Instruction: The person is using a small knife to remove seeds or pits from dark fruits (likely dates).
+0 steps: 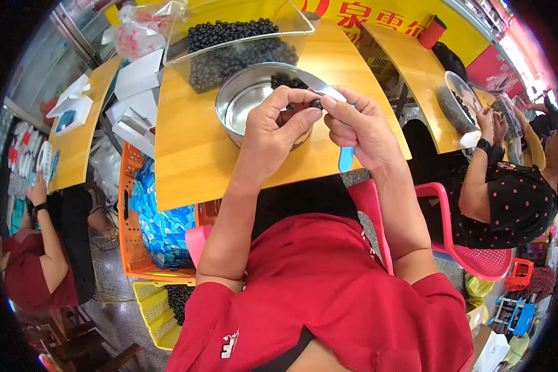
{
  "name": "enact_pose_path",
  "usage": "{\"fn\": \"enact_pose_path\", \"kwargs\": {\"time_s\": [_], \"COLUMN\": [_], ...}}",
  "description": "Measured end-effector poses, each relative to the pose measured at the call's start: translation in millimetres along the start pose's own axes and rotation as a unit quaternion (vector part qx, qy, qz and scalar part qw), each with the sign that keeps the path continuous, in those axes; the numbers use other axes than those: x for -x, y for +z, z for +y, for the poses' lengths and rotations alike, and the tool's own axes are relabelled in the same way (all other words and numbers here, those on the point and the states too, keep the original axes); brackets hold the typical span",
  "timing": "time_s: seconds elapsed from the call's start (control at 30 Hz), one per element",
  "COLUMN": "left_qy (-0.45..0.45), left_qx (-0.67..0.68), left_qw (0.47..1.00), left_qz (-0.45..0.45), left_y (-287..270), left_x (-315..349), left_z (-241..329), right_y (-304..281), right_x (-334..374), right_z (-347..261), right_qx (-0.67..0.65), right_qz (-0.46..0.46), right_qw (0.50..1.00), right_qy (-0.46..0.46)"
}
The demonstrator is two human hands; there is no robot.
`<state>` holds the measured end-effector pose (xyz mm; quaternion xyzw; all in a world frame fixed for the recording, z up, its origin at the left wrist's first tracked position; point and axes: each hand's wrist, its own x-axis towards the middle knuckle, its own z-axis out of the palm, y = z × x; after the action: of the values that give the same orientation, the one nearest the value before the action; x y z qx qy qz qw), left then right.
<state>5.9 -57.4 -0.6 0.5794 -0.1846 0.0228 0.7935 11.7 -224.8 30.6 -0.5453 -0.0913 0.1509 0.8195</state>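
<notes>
My left hand point(282, 127) pinches a small, round black part point(316, 104) between thumb and forefinger. Thumb and forefinger of my right hand point(359, 127) meet at the same part. In the right hand's curled fingers lies a blue-handled tool point(346, 160) with a flat silvery blade, pointing up and left past the fingertips. Both hands are above the near right side of a round metal bowl point(230, 111), which holds some dark parts at its far side. Just beyond the bowl, a clear plastic bin point(304, 26) contains many small black parts.
A wooden table point(192, 161) carries the bowl and bin. On the left, white boxes point(133, 102) stand near an orange crate point(130, 229) of blue packets; a yellow crate point(152, 310) is below. Co-workers sit at both sides; a pink chair point(446, 217) is at right.
</notes>
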Motion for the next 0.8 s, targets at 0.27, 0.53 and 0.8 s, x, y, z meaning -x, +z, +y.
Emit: {"fn": "enact_pose_path", "kwargs": {"time_s": [0.27,0.53,0.8], "left_qy": [0.002,-0.035,-0.065], "left_qx": [0.044,0.041,0.062], "left_qw": [0.999,0.998,0.996], "left_qz": [-0.009,-0.01,-0.022], "left_y": [1.8,3.5,2.4], "left_x": [0.8,1.7,0.3], "left_z": [-0.8,3.2,0.9], "right_y": [-3.3,-3.4,4.6], "right_x": [2.3,2.4,10.9], "right_z": [-0.4,1.0,-6.4], "right_qx": [0.008,0.009,0.144], "right_qz": [-0.023,0.012,0.069], "right_qw": [1.0,1.0,0.985], "right_qy": [-0.007,-0.012,-0.067]}}
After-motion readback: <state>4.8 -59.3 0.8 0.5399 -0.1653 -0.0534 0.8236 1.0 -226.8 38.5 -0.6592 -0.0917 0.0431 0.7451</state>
